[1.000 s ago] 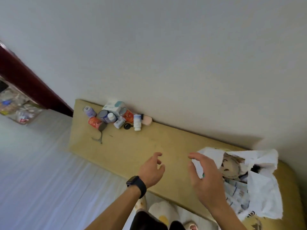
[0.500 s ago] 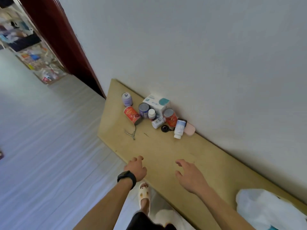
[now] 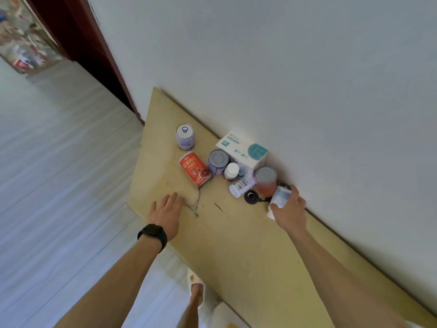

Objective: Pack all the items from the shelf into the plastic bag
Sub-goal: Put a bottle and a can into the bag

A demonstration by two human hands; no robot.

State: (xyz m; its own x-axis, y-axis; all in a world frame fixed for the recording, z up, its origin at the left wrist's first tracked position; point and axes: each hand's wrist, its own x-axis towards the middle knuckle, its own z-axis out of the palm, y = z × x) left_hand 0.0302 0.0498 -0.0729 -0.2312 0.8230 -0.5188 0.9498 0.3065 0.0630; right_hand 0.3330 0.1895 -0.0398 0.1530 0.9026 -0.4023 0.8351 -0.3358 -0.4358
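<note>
We judge packing barely begun: our right hand point(image 3: 289, 209) grips a bottle point(image 3: 281, 196), our left hand point(image 3: 165, 213) lies spread beside a metal tool point(image 3: 195, 205), cans point(image 3: 195, 169) and box point(image 3: 243, 150) wait beyond both (bag unseen).

White Chinese characters are seen on the label of the red can point(image 3: 195, 170), but they are too blurred to be read with certainty. On the white box point(image 3: 243, 150) a teal disc with a pale mark and a small teal square logo are made out, along with fine teal print that cannot be read. Dark, barcode-like print is shown on the label of the white bottle point(image 3: 241, 185) lying flat, and nothing can be read on the blue-and-white label of the small bottle point(image 3: 280, 196) gripped in the right hand point(image 3: 289, 209).
</note>
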